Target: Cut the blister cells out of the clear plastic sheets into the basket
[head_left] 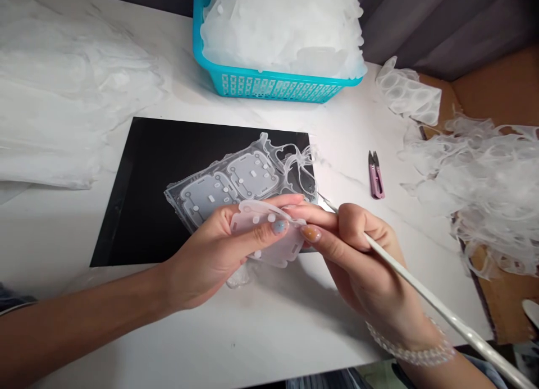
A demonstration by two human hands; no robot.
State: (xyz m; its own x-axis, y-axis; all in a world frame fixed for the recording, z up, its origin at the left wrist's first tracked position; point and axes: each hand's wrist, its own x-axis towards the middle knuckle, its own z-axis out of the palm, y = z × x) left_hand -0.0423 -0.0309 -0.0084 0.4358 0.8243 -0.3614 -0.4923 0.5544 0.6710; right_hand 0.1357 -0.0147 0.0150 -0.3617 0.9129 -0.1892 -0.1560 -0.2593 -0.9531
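My left hand [210, 254] is closed on a small translucent silicone piece [273, 248] with holes, thumb pressed on its top. My right hand [357, 248] pinches the same piece from the right and also holds a long white slender tool [442, 310] that runs back past my wrist. Just beyond the hands, a translucent moulded sheet [236, 187] with two square pad shapes and torn edges lies on a black mat [147, 175].
A turquoise basket [269, 86] heaped with white silicone pieces stands at the back. Purple thread snips [376, 175] lie right of the mat. A pile of trimmed silicone scrap [484, 192] covers a cardboard box at right. White plastic sheeting [63, 108] lies at left.
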